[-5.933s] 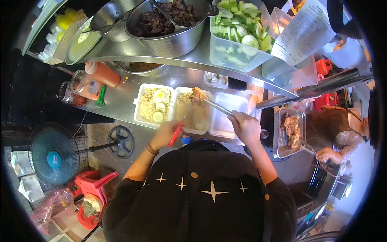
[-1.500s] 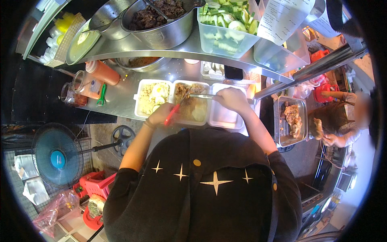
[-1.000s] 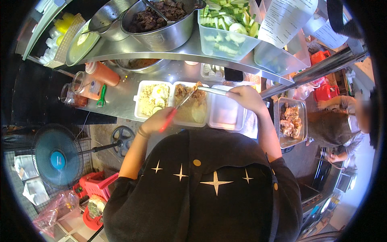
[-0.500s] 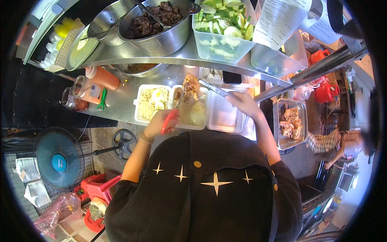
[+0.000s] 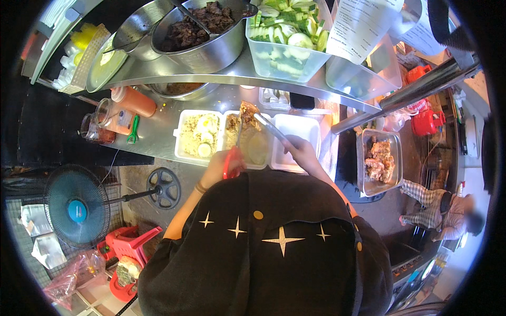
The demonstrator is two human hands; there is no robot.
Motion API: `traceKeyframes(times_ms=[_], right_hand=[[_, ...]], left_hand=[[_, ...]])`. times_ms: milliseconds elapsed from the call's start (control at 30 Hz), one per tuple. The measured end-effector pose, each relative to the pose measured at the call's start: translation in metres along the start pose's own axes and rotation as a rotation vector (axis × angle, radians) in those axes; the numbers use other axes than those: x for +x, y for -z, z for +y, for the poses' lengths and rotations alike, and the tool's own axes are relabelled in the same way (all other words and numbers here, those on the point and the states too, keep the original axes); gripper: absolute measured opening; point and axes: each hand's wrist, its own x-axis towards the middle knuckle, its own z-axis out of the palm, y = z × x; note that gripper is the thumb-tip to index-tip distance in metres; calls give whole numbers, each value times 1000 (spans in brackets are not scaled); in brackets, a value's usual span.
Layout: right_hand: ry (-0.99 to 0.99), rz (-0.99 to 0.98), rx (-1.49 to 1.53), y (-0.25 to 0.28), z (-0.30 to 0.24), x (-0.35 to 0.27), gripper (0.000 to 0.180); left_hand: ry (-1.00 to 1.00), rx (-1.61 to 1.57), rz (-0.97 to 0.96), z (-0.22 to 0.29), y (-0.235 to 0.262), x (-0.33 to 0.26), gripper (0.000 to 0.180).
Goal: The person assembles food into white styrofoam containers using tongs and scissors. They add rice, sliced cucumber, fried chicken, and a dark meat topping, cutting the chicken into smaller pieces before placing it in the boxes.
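Observation:
My left hand [image 5: 213, 168] is closed round the red handles of a pair of scissors [image 5: 232, 162], whose blades point up at a browned piece of meat [image 5: 249, 112]. My right hand [image 5: 302, 151] grips metal tongs [image 5: 273, 127], their tips at the same meat. The meat is held over a white takeaway box [image 5: 257, 168] with rice and pale cucumber slices. To its left, another box [image 5: 177, 138] contains rice, a fried egg and cucumber. On the right lies a bare white box section [image 5: 297, 134], partly behind my right hand.
A steel shelf [image 5: 221, 77] above carries a pot of dark meat [image 5: 200, 55] and a tub of cucumber [image 5: 287, 63]. Sauce bottle [image 5: 134, 101], jars and green peeler [image 5: 133, 129] stand left. A tub of fried meat [image 5: 379, 160] sits right; a person [image 5: 448, 210] is beyond.
The meat and tongs have come lower, nearer the box. My left hand with the scissors has shifted right, and my right hand has moved left and down. The person beyond has moved.

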Motion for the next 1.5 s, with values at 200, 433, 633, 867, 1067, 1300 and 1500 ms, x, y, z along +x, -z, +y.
traceKeyframes(times_ms=[200, 433, 633, 867, 1067, 1300, 1500], right_hand=[[46, 88, -190, 1, -7, -3, 36], [-51, -16, -277, 15, -12, -3, 40], [-68, -116, -312, 30, -4, 2, 42], [-79, -186, -469, 32, -14, 3, 42], [-116, -137, -641, 21, -11, 12, 41], [-7, -84, -648, 28, 13, 19, 43], [-239, -126, -249, 47, -30, 6, 45]], left_hand=[[-38, 254, 93, -15, 3, 5, 19], [28, 233, 95, -18, 1, -1, 22], [-159, 347, 52, -28, 3, -4, 24], [231, 342, -154, -19, 22, 25, 38], [158, 312, -200, -12, 15, 41, 18], [62, 187, -311, -10, 26, 33, 29], [-8, 365, -242, -6, 39, 5, 57]])
